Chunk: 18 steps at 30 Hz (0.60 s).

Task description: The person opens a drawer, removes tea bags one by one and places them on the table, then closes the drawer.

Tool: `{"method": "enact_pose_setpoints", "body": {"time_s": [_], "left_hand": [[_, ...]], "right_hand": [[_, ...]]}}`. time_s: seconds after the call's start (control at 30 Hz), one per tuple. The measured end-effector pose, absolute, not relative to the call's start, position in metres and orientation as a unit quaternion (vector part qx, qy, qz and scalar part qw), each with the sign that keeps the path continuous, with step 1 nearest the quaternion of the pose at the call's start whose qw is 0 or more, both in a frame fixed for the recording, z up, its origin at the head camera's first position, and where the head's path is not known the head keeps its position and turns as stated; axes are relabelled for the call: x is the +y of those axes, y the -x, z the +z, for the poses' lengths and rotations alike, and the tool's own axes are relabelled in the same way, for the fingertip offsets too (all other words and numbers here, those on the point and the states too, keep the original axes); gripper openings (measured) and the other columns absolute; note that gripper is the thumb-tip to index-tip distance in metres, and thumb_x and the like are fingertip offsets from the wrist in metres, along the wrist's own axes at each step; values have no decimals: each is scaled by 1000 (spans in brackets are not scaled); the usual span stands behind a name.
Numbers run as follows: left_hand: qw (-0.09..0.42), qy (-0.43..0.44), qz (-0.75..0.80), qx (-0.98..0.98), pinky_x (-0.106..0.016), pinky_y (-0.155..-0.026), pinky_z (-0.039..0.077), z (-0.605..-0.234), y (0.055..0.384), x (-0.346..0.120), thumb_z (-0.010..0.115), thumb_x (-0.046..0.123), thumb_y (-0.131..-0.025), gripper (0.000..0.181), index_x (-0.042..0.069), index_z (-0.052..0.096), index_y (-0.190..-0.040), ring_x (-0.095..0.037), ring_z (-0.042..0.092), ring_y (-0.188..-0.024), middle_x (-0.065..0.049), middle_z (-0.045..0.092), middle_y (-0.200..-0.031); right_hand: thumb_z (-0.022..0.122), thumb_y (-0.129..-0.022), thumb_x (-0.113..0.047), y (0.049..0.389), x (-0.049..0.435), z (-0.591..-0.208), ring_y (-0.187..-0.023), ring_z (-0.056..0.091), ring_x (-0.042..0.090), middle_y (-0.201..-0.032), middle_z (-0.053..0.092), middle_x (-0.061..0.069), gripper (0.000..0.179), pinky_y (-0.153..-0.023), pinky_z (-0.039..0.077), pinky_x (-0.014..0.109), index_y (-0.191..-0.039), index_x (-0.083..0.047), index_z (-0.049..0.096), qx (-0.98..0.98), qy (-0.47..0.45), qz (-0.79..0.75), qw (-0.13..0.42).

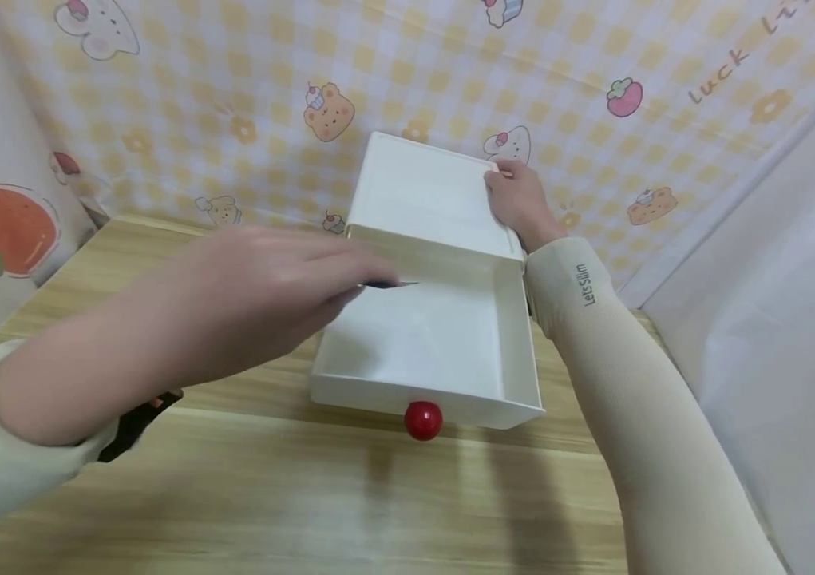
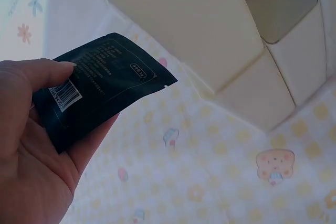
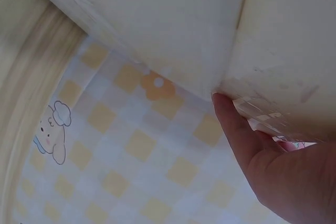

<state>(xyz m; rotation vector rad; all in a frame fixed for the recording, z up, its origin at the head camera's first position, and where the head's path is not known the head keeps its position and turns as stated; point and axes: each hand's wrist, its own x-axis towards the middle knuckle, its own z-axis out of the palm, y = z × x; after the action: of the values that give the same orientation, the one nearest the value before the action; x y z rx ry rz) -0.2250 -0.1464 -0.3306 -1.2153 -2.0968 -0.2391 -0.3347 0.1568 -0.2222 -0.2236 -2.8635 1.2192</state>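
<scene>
A white cabinet (image 1: 429, 192) stands on the table with its drawer (image 1: 414, 343) pulled out. The drawer holds nothing visible, and a red ball knob (image 1: 424, 420) sits on its front. In the left wrist view, my left hand (image 2: 37, 129) pinches a small dark green sachet (image 2: 100, 82) printed with a barcode, between thumb and fingers. From the head view, this left hand (image 1: 263, 295) hovers over the drawer's left side, covering most of the sachet. My right hand (image 1: 518, 196) grips the cabinet's far right corner; in the right wrist view its fingers (image 3: 236, 124) bend against the edge.
A wooden table (image 1: 271, 495) lies under the cabinet. Close behind rises a yellow-checked cloth (image 1: 271, 136) with cartoon prints. White curtains (image 1: 759, 239) hang at both sides.
</scene>
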Motion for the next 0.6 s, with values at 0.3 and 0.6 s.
{"method": "enact_pose_setpoints", "body": {"time_s": [0.3, 0.6], "left_hand": [[344, 456, -164, -804, -23, -81, 58, -250, 142, -159, 51, 12, -100, 40, 28, 64, -134, 1, 68, -105, 18, 69, -123], [338, 419, -162, -827, -32, -74, 58, -295, 176, -201, 61, 7, -95, 41, 22, 65, -133, -10, 72, -93, 5, 74, -120]], "right_hand": [[38, -108, -32, 336, 158, -223, -143, 45, 17, -160, 43, 4, 51, -120, 36, 29, -157, -18, 35, -920, 62, 387, 14], [38, -109, -34, 337, 156, -222, -143, 45, 17, -160, 42, 3, 51, -120, 36, 30, -158, -20, 34, -918, 73, 390, 9]]}}
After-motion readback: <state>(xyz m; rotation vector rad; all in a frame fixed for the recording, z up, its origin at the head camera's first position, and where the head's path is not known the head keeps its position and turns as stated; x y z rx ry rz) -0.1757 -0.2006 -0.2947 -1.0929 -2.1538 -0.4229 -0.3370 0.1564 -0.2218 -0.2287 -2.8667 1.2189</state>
